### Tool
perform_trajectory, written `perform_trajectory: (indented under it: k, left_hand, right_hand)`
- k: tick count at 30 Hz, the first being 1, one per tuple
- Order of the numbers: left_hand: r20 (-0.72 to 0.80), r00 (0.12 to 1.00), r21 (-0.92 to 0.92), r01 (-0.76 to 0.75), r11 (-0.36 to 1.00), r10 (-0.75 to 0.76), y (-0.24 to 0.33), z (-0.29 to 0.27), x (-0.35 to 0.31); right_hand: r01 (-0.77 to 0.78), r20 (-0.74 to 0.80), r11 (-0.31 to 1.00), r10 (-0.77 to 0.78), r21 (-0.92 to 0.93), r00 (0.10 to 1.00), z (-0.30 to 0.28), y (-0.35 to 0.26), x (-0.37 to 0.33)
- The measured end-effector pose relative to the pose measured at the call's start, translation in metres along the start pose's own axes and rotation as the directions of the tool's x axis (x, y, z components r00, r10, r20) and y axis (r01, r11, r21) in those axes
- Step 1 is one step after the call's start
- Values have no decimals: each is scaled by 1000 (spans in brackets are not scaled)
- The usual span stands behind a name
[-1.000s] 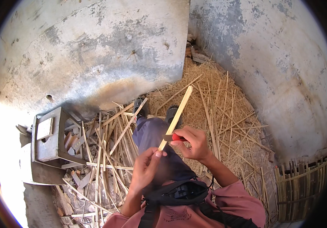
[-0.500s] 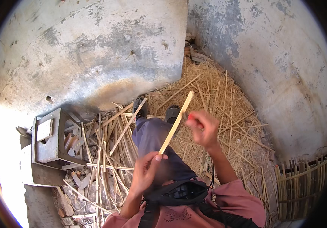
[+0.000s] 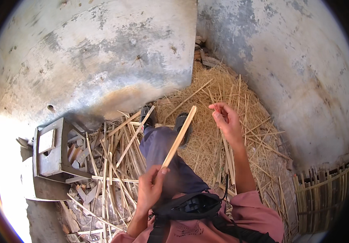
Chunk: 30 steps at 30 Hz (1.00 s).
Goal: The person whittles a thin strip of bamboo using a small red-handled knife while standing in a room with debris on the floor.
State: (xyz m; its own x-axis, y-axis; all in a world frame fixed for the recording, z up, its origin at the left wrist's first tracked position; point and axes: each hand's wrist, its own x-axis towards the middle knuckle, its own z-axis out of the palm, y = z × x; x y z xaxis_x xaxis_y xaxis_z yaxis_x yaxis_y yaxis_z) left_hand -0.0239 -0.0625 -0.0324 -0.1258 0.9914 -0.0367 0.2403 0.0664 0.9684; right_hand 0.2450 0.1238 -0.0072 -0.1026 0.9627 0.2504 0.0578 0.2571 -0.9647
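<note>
My left hand [image 3: 151,187] is closed around the lower end of a pale bamboo strip [image 3: 179,137]. The strip slants up and to the right, over my dark trouser leg. Off to its right, apart from the strip, my right hand [image 3: 228,121] is raised with the fingers pinched together. A small red thing [image 3: 217,108] shows between those fingertips, too small and partly covered to tell its kind. Several more pale strips [image 3: 228,160] lie on the straw beside my right forearm.
Loose strips and rubble [image 3: 113,174] litter the floor at left, next to a weathered wooden box [image 3: 53,148]. Straw and shavings [image 3: 255,133] cover the floor ahead and right. A slatted bamboo panel [image 3: 324,194] stands at the right wall. Worn walls [image 3: 101,48] enclose the spot.
My right hand has moved up and right, away from the strip. My left hand has shifted slightly down and left with the strip, whose far end now sits lower and farther left.
</note>
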Motion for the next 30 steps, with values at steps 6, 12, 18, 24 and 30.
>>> perform_trajectory:
  k: [6,12,18,24,30]
  left_hand:
    - [-11,1000,10,-27,1000,27,1,4,3]
    - [0,998,34,-55,998,55,8,6,1]
    - [7,999,40,-43,998,43,14,4,0]
    - [-9,1000,31,-18,999,19,12,4,0]
    - [-54,998,-6,-41,999,40,10,6,7]
  right_hand:
    - [46,39,998,-48,45,998,15,-12,-12]
    - [14,42,984,-22,179,999,26,-16,-9]
    - [-101,129,955,67,279,989,18,-15,-6]
    - [253,-19,967,-253,-32,967,38,-12,-23]
    - [392,231,873,-333,-290,914,44,-15,-51]
